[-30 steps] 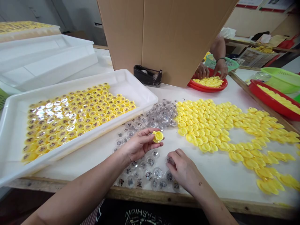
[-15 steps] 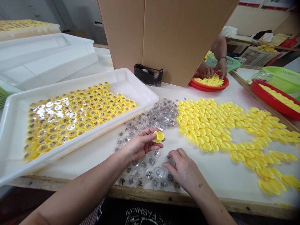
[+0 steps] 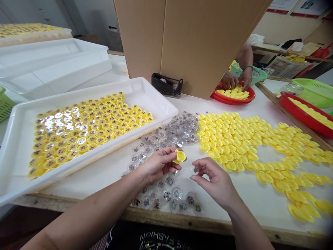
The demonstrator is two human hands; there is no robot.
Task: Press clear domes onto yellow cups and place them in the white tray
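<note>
My left hand (image 3: 159,165) pinches a small yellow plastic cap (image 3: 180,156) above the table. Just to its right, my right hand (image 3: 214,180) is lifted off the table and pinches a clear round insert (image 3: 195,169) between thumb and fingers. Below both hands lie several clear round inserts (image 3: 166,194) with small dark pictures. A wide spread of loose yellow caps (image 3: 241,139) covers the table to the right. A big white tray (image 3: 15,163) on the left holds rows of yellow caps with clear inserts in them (image 3: 85,128).
A tall cardboard box (image 3: 192,41) stands at the back, a black tape dispenser (image 3: 167,85) at its foot. Another person's hands (image 3: 235,80) work over a red plate of yellow caps (image 3: 234,95). Red (image 3: 301,111) and green (image 3: 312,90) basins sit far right; empty white trays (image 3: 52,66) at back left.
My right hand has risen from the clear inserts on the table with one pinched in its fingers and moved toward the yellow cap. My left hand stays about where it was.
</note>
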